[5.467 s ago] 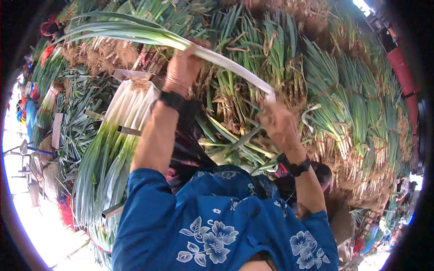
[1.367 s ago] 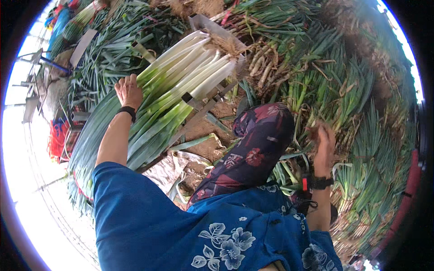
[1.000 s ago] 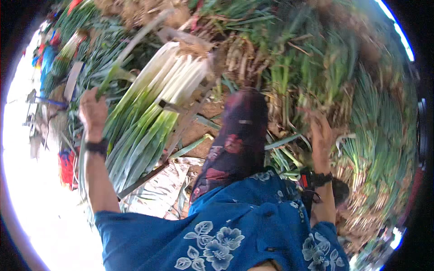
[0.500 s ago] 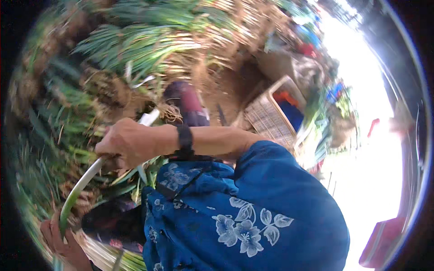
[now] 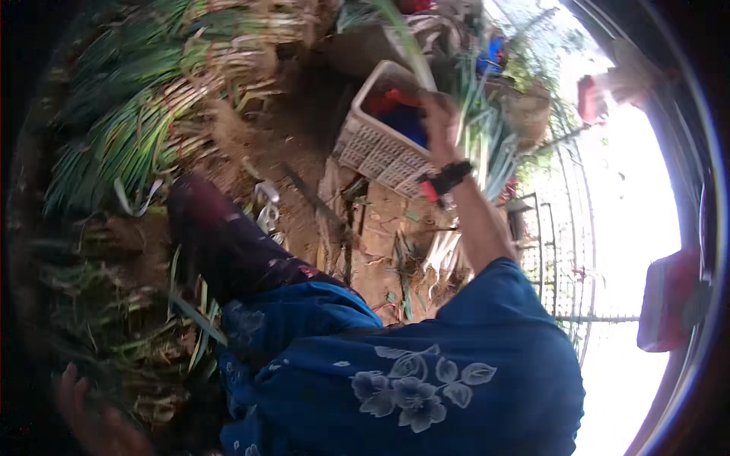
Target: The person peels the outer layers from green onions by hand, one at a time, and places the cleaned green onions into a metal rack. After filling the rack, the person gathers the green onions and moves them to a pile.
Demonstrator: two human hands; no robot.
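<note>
Holding leek (image 5: 413,52), right hand (image 5: 441,125) overhangs littered brown earth (image 5: 293,140)

Layout of the ground (image 5: 293,137) before and beside the wearer, head view.
The basket (image 5: 384,161) stands ahead, right of centre, with contents (image 5: 403,121) too blurred to identify; the right hand (image 5: 441,125) lies across its right side, and the held leek (image 5: 409,49) extends from that hand beyond the far rim. Leafy stalks (image 5: 477,140) lie just right of the basket; scattered pale-rooted remnants (image 5: 441,254) lie nearer, left of the right forearm. The bent leg (image 5: 236,243) occupies left of centre, with scallion bunches (image 5: 141,140) beyond it and loose leaves (image 5: 199,323) on its near side. The left hand (image 5: 95,414) is at lower left; a rack (image 5: 544,243) stands far right.
</note>
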